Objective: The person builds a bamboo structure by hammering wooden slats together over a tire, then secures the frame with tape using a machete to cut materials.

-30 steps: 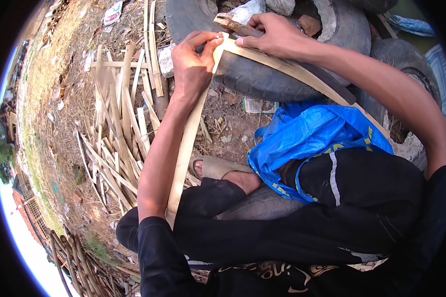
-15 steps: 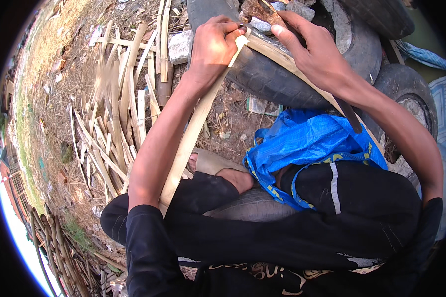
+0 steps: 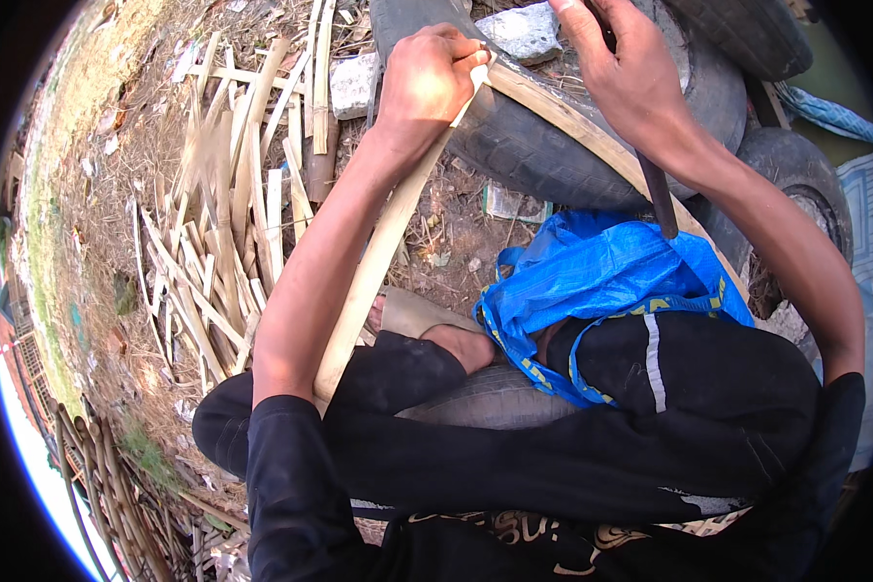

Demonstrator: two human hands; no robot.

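Note:
At the upper middle, my left hand (image 3: pixel 429 92) is closed around the point where two pale bamboo strips meet. One bamboo strip (image 3: pixel 386 254) slopes down beside my left forearm to my lap. The second bamboo strip (image 3: pixel 577 126) runs down to the right, passing under my right hand and past the blue bag (image 3: pixel 611 276). My right hand (image 3: pixel 635 82), at the top edge, wraps around a long dark-handled tool (image 3: pixel 658 199). The handle's end sticks out below my wrist, over the second strip. The tool's other end is out of view.
A worn tyre (image 3: pixel 543 155) lies under the strips, with a whitish stone (image 3: pixel 519 34) by it. Another tyre (image 3: pixel 810 165) is at right. Loose bamboo strips (image 3: pixel 228 204) lie heaped on the ground at left. Several poles (image 3: pixel 116 495) stand at lower left. My sandalled foot (image 3: pixel 422 320) is below.
My right hand has moved up and slightly right with the dark-handled tool; its reddish-brown far end has left the picture. My left hand stays closed on the strips, nearly in place.

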